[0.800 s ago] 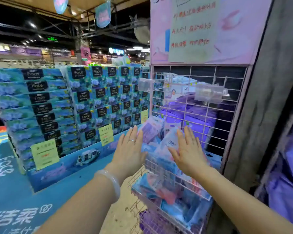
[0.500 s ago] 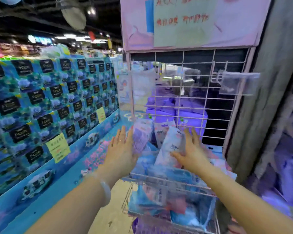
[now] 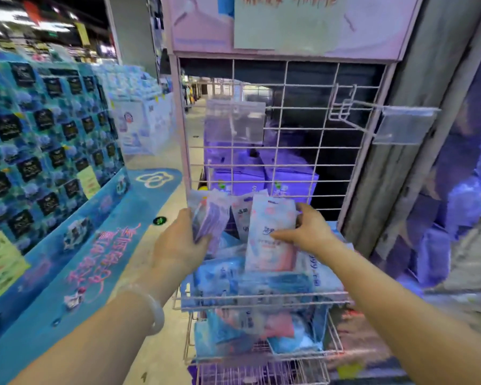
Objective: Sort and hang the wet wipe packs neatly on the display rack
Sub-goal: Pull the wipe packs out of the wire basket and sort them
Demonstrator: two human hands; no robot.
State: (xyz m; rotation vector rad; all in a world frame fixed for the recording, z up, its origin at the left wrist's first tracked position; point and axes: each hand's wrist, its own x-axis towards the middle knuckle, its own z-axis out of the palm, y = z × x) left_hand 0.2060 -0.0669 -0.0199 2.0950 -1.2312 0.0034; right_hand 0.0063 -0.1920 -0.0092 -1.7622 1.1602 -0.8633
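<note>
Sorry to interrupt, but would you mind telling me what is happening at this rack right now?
A person is sorting wet wipe packs in the wire basket of a pink display rack. The left hand has a grip on a purple pack, and the right hand holds a white and pink pack upright. More packs lie jumbled in the basket. The hooks higher up on the rack carry no packs yet.

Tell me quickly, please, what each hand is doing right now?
Left hand: closed on a purple pack.
Right hand: gripping a pink-and-white pack, which stands upright in the basket.
</note>
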